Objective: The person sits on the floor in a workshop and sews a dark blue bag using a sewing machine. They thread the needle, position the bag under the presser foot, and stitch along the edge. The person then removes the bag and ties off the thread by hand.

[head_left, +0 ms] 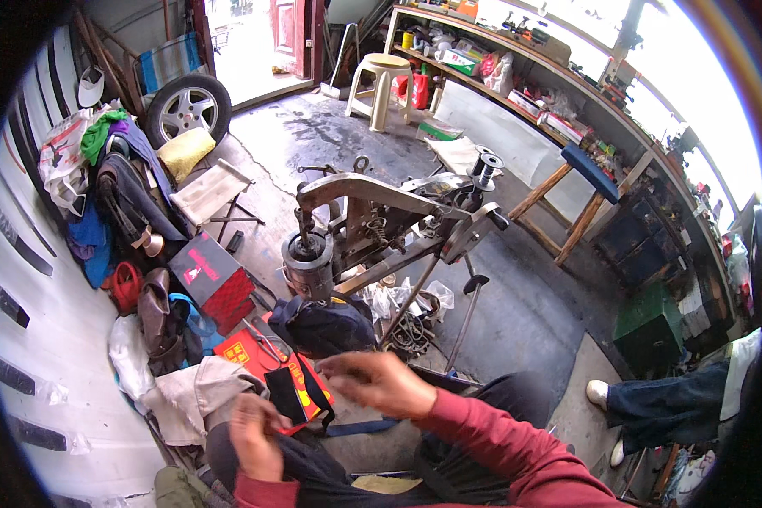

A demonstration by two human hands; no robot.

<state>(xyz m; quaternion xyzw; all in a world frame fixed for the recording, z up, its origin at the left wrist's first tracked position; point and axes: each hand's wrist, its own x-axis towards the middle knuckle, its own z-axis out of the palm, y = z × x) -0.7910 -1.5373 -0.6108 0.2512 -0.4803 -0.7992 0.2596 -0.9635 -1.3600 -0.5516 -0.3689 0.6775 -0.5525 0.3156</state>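
Observation:
My left hand (256, 436) is raised over my lap with its fingers curled together; whatever they pinch, if anything, is too small to make out. To its right and a little farther off, my right hand (387, 385) reaches leftward, its fingertips smeared by motion. Between and beyond the hands a black fabric piece with a strap (288, 394) lies on a red bag with yellow print (241, 349). A pair of scissors (267, 340) rests on that bag. Just past my right hand sits a dark cloth bag (326, 328), below the head of a hand-cranked sewing machine (364, 190).
A beige cloth (199, 389) and piled bags lie at left, near a dark-and-red box (207, 271), a folding stool (212, 193) and a car wheel (188, 110). A blue-topped wooden stool (588, 169) stands right, before crowded shelves. Another person's legs (669, 402) show at lower right.

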